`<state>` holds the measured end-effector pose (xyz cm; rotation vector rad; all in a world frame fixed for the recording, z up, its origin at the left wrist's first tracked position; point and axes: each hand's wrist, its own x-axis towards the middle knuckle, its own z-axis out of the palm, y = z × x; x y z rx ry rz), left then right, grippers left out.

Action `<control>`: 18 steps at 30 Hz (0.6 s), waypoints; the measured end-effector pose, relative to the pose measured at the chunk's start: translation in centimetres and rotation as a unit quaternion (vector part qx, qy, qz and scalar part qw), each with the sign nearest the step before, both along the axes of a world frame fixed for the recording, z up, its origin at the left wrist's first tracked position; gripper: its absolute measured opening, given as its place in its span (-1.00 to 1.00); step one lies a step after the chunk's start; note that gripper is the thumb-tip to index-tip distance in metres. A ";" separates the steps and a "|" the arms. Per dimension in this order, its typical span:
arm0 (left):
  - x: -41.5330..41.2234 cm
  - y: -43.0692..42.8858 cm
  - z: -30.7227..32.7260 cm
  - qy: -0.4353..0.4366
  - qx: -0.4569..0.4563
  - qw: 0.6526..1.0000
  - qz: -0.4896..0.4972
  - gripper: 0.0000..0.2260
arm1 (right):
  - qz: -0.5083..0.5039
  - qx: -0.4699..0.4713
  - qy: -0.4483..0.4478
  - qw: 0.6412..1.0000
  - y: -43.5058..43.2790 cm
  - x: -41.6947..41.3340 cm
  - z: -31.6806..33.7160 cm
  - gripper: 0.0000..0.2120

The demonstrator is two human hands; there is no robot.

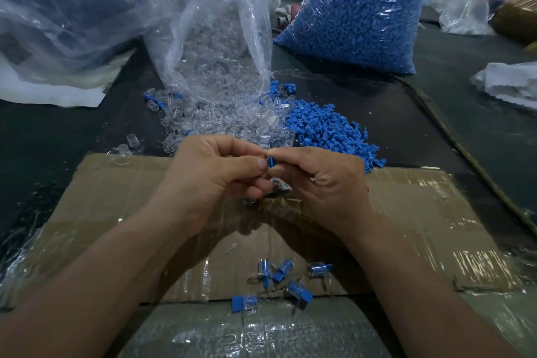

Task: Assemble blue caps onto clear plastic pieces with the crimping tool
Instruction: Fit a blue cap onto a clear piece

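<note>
Both hands meet above the cardboard on the desk. The left hand and right hand each keep a tight, curled grip, fingertips pinching one blue cap between them. The metal tool sits just beneath, and which hand carries it I cannot tell. Finished pieces lie near the wrists. Loose clear pieces and caps are heaped behind.

Blue cap: pinched between left hand and right hand.
Clear pieces: spilled heap, beside loose blue caps.
Crimping tool: metal, beneath the hands.
</note>
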<state>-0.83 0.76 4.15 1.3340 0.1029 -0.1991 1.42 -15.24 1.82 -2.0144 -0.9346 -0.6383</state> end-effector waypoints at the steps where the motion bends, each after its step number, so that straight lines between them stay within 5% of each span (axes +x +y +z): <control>1: 0.0 0.0 0.0 0.000 0.000 1.000 -0.001 -0.92 | 0.000 0.000 -0.001 1.000 0.0 0.0 0.0 -0.79; 18: -0.1 -0.2 0.2 0.006 -0.005 1.000 -0.008 -0.85 | 0.001 -0.019 -0.006 1.000 -0.1 -0.1 0.1 -0.81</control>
